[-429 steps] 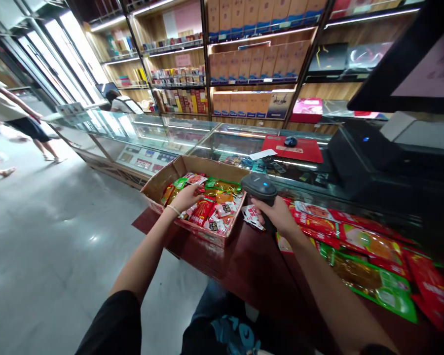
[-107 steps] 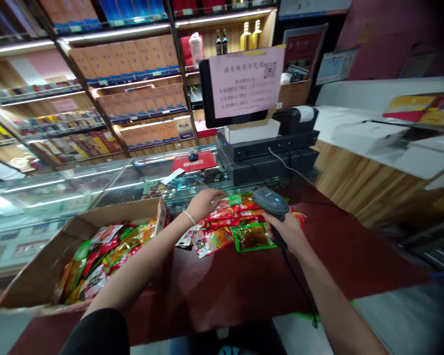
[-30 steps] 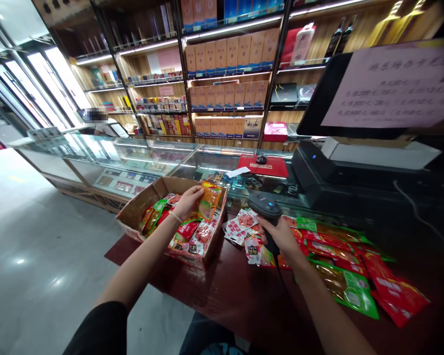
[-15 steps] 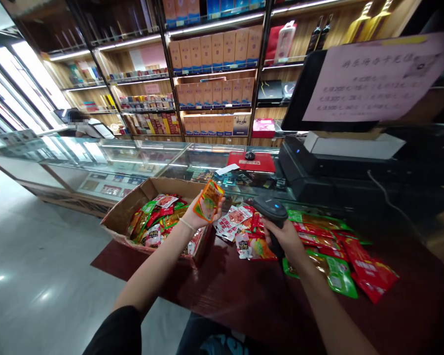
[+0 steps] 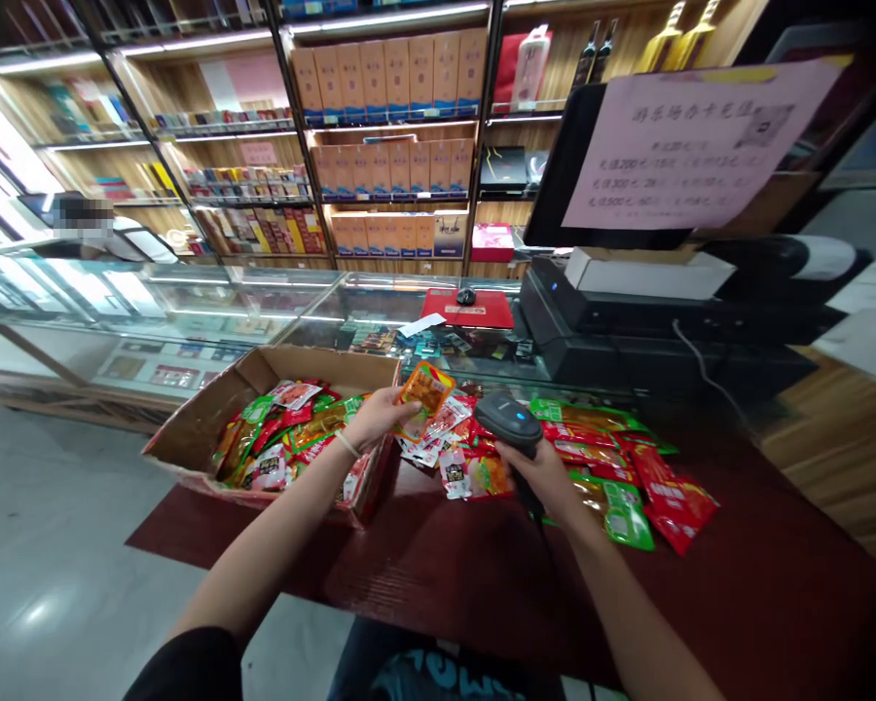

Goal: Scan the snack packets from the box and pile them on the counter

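Note:
My left hand (image 5: 381, 419) grips an orange-edged snack packet (image 5: 427, 394) by its lower left side, just past the right wall of a cardboard box (image 5: 182, 438). Many red, green and white snack packets (image 5: 292, 428) lie in that box. A black barcode scanner (image 5: 509, 421) with a lit blue spot is in my right hand (image 5: 544, 472), its head close to the held packet. Under and around the scanner, more packets are spread on the dark red table, among them a green one (image 5: 628, 511) and a red one (image 5: 675, 501) at the right.
Behind the table (image 5: 409, 555) runs a glass display counter (image 5: 263, 292) with a red mat (image 5: 474, 310) and a mouse. A monitor bearing a pink paper sign (image 5: 701, 146) stands back right above a black cash drawer. A person (image 5: 109, 234) sits far left before stocked shelves.
The view has turned slightly to the right. My left hand has tilted the snack packet, so its printed face shows more and its thumb lies across it. The scanner remains in my right hand.

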Demonstrator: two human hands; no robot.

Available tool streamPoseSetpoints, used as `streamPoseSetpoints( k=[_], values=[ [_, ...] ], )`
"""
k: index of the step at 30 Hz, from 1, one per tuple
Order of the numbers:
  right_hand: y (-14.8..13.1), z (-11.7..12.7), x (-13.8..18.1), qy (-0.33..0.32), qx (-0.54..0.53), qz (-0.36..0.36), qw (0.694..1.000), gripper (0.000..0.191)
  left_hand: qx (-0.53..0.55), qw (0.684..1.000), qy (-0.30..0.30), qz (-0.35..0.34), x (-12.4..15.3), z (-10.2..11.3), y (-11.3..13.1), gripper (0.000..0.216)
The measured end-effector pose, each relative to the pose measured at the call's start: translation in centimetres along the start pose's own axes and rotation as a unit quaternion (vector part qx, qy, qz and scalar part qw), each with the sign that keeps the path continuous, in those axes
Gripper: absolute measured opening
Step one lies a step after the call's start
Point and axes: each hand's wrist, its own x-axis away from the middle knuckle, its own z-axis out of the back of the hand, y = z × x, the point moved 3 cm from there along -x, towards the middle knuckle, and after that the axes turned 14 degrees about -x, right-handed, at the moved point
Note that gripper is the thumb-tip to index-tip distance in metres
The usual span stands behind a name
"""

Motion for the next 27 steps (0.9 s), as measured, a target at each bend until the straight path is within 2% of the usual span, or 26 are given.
streamPoseSetpoints(
  k=[3,6,11,16,20,22,24,27],
  values=[
    [0.0,0.1,0.5,-0.014,0.015,0.024,1.000,0.037,-0.036,0.999,0.007,0.004,-0.1,-0.1,-0.3,0.038],
    [0.1,0.0,0.6,-0.047,0.032,0.015,0.998,0.037,-0.052,0.999,0.009,0.005,-0.1,0.0,-0.4,0.036],
    [0.4,0.4,0.5,-0.078,0.067,0.014,0.995,0.033,-0.132,0.991,0.033,0.008,-0.3,0.2,-0.8,0.022],
    [1.1,1.6,0.6,-0.052,0.065,0.020,0.996,0.032,-0.147,0.989,0.024,0.001,0.0,0.2,-0.4,0.028],
    [2.1,4.0,1.4,0.001,0.033,-0.002,0.999,0.036,-0.193,0.981,0.010,-0.013,0.1,-0.5,0.2,0.039],
    [2.3,5.9,1.9,0.037,0.028,-0.008,0.999,0.037,-0.241,0.970,-0.007,-0.042,-0.4,-1.5,0.4,0.039],
    [2.3,8.0,2.7,0.070,0.024,-0.004,0.997,0.036,-0.292,0.953,-0.056,-0.061,-1.2,-3.5,0.6,0.037],
    [2.0,11.4,4.1,0.133,-0.006,0.003,0.991,0.039,-0.414,0.898,-0.110,-0.102,-2.9,-7.8,1.4,0.031]
  ],
)
